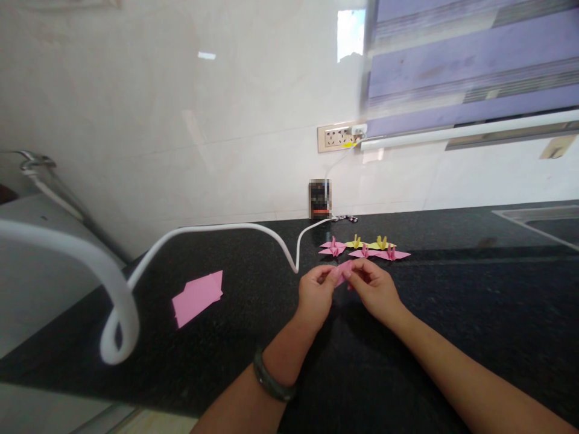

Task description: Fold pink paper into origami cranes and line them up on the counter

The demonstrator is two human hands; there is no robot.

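Between both hands is a small folded piece of pink paper (342, 274), held above the dark countertop. My left hand (316, 292) pinches its left side between thumb and fingers. On the right side, my right hand (373, 289) grips it the same way; the fingers partly cover the folds. Just beyond the hands stand several folded paper cranes, pink ones such as the pink crane (391, 253) and yellow ones such as the yellow crane (382, 243). A dark bangle circles the left wrist.
Pink paper sheets (198, 296) lie overlapped at the left on the black countertop (253, 337). A white cable (212, 228) loops across the left side toward a pixelated dark device (320, 199) against the wall. A sink edge (534, 212) shows at right, below a wall socket (337, 137) and purple blind.
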